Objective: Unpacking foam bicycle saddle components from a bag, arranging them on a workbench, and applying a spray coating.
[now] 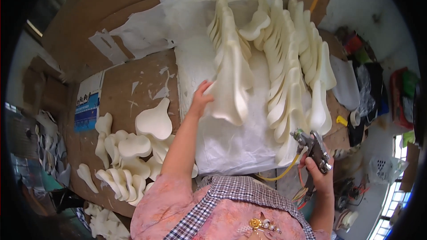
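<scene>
Cream foam piece, one, stands pinched at its lower edge in the left hand, over a white sheet on the worktop. One spray gun fills the closed right hand. Two rows of foam pieces lean behind; a pile, too overlapped to count, lies left.

cream foam pieces, white sheet, brown table, pink floral sleeve, checked apron.
</scene>
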Demonstrator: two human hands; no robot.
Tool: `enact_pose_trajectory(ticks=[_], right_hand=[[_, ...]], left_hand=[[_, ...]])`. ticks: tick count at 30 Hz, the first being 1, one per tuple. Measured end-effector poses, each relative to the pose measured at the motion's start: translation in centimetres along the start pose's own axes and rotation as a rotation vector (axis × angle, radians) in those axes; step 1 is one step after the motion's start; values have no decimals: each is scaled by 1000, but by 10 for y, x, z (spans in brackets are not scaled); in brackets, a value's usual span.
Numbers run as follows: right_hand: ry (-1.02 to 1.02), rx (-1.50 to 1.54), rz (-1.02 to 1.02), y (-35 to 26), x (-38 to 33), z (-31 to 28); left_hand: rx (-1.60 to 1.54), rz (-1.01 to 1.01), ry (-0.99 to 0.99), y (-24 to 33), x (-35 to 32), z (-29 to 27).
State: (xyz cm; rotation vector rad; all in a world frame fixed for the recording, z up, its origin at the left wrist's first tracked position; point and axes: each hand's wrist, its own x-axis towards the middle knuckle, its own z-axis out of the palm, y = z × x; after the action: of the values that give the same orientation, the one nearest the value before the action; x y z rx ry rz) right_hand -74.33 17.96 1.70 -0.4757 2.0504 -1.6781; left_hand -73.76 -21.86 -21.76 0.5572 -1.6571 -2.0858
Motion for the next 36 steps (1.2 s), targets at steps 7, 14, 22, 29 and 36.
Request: enact_pose_trajectory(ticks=[7, 14, 22, 29, 36], right_hand=[[-48, -39, 22, -4, 1, 10], [-426, -177, 68, 44, 39, 23], [-935, -219, 54, 82, 68, 48], [-1085, -140, 19, 89, 46, 25], [-880, -177, -80, 106, 39, -34]], left_hand=[[743, 110, 286, -42, 76, 66], [456, 231, 444, -23, -63, 43], [186, 81, 1014, 13, -276, -1], [-25, -14, 1378, 68, -379, -34], [562, 152, 1602, 44, -333, -59]])
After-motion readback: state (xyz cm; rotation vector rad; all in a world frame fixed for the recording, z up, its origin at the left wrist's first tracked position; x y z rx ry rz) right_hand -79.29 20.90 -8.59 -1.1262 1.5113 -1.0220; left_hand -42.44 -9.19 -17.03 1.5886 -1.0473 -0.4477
